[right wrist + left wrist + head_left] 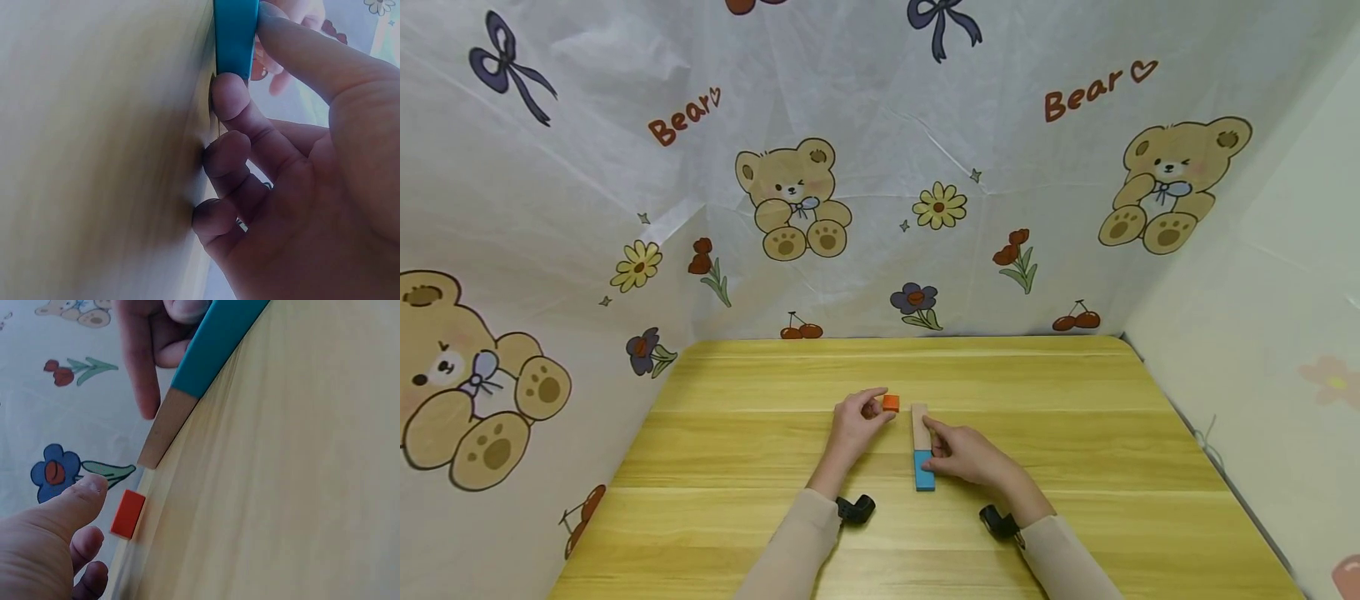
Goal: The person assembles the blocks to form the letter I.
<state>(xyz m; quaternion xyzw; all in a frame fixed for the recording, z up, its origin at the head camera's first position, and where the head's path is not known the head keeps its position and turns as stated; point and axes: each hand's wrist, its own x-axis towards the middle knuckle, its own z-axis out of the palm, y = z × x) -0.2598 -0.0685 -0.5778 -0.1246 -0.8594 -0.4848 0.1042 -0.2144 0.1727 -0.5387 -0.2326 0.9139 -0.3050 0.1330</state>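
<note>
A blue block (924,472) and a plain wood-coloured block (920,429) lie end to end in a line on the table. With its index finger beside the wood-coloured block and its thumb at the blue one, my right hand (976,457) touches this row from the right. Its other fingers are bent under the palm, as the right wrist view shows. A small orange block (891,403) sits just beyond the far left of the row. Around it my left hand (856,421) spreads thumb and index finger; in the left wrist view a gap shows between the thumb and the orange block (128,514).
The blocks rest on a yellow wood-grain table (760,467). A white cloth (880,117) printed with bears and flowers hangs behind it and along the left. Each wrist carries a small black camera (856,509).
</note>
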